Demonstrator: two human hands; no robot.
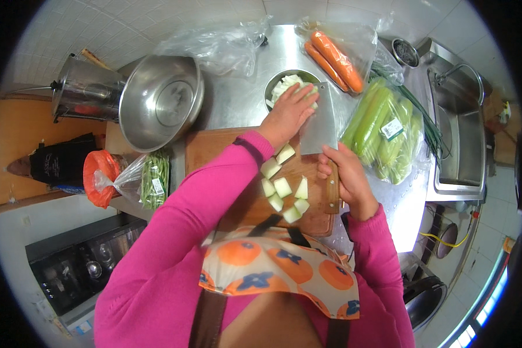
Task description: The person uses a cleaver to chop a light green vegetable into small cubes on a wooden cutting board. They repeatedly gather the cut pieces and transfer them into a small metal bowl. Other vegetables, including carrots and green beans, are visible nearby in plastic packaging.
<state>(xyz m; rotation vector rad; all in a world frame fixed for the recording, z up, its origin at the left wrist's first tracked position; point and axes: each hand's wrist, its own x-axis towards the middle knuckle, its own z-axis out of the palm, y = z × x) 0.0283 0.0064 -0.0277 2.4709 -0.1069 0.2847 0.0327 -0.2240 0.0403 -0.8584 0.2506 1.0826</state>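
My right hand (346, 178) grips the wooden handle of a cleaver (321, 124). Its broad steel blade extends away from me, with its far end by the right rim of a small steel bowl (266, 89). Pale green-white cut vegetable pieces (289, 81) fill this bowl. Over the bowl and against the pieces lies my left hand (287, 114), palm down with fingers extended; its palm side is hidden. Several larger chunks of pale green vegetable (282, 187) are scattered on the wooden cutting board (215, 150) in front of me.
A large steel basin (132, 104) stands left of the board. Bagged carrots (337, 61) and bagged green vegetables (374, 126) lie to the right, before a steel sink (459, 167). Bagged green beans (154, 180) and an orange plastic bag (100, 176) are at left.
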